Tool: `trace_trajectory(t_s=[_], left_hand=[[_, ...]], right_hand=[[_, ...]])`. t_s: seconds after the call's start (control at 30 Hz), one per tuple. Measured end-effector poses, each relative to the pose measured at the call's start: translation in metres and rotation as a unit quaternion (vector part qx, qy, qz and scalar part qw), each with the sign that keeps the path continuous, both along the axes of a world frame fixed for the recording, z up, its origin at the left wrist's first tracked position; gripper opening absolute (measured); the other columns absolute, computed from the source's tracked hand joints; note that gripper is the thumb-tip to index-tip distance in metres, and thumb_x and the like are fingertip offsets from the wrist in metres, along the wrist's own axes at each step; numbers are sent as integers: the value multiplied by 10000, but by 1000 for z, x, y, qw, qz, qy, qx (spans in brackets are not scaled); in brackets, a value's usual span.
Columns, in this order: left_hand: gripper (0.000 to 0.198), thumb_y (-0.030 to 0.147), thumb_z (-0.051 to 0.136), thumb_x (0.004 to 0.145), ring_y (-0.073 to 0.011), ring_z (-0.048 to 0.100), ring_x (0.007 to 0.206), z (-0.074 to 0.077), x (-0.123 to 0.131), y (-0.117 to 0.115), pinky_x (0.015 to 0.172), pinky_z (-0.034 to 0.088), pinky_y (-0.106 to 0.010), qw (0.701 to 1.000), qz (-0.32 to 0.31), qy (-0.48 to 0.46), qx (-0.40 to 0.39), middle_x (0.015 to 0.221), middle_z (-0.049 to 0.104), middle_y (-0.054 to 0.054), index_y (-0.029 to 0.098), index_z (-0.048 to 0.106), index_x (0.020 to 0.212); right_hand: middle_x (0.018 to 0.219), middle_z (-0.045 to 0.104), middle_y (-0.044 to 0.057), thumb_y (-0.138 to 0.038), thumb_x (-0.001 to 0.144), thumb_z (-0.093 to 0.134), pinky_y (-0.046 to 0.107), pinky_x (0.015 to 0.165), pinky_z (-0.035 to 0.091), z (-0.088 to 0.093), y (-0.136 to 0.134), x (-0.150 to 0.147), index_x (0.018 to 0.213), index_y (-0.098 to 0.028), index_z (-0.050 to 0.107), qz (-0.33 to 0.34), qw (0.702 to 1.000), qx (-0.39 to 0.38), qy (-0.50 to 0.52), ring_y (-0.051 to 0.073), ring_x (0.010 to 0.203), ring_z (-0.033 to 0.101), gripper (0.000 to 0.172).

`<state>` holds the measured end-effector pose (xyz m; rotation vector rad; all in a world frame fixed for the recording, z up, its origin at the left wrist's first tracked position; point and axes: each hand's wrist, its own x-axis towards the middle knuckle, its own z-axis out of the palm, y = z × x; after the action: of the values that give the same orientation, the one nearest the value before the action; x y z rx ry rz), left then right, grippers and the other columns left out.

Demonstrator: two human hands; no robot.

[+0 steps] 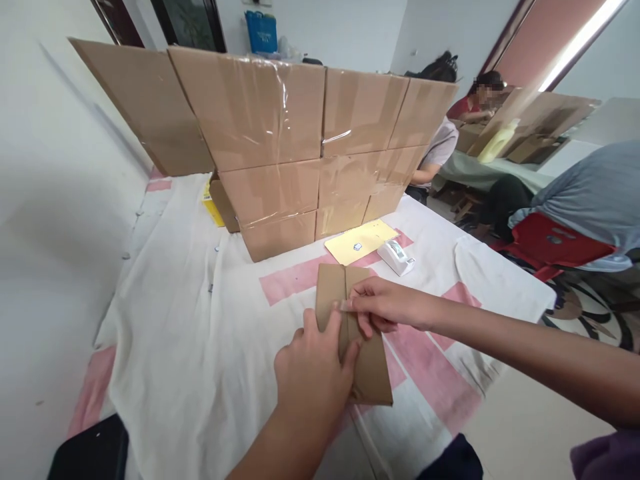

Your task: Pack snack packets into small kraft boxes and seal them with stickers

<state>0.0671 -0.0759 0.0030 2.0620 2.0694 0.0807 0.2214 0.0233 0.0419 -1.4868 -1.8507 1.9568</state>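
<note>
White-walled room; across the lower frame, a cloth (200, 347), white with pink patches. Filling the upper centre, a wall of taped boxes (280, 133). At the right edge, seated people and a red chair (550, 247). Lower centre, flat on the cloth: a brown carton (373, 373), two flaps butted at a seam running up the frame. Just above it, a yellow envelope (360, 241). Left hand (313, 373) pressed flat on the carton's near half, fingers close together, thumb out to the right. Right hand (383, 303) over the far half, pinching a short strip of clear tape (344, 305) at the seam. Right of the envelope, a white dispenser (396, 257).

Probably best so: keep the flaps tight under the left palm, centre the tape on the seam, hold it taut, then smooth down from one end to avoid wrinkles.
</note>
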Motion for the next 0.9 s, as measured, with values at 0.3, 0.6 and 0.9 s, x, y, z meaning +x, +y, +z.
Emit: trace_trajectory(t_s=[0.3,0.6,0.9], left_hand=[[409,594,621,852,-268,577,941,-5,-8,8,762,471,-402,995,0,-41,93,1008,553,-65,219,543,994],[463,599,619,857,-249,591,935,-9,-9,7,732,436,-371,991,-7,-55,120,1054,570,-58,254,528,1153],[411,583,604,871,-234,590,932,-9,-9,7,742,423,-364,992,-14,-61,106,1047,549,-39,312,557,1176]], right_hand=[[515,636,-38,-299,870,556,210,346,252,-5,1,-5,705,-217,418,21,998,21,-51,57,318,371,230],[504,625,-36,-243,848,539,207,358,250,4,3,-9,713,-213,439,49,997,13,-61,61,347,357,171],[473,612,-20,-259,879,526,210,379,245,4,4,-14,676,-214,413,44,992,-12,-114,65,360,339,236]])
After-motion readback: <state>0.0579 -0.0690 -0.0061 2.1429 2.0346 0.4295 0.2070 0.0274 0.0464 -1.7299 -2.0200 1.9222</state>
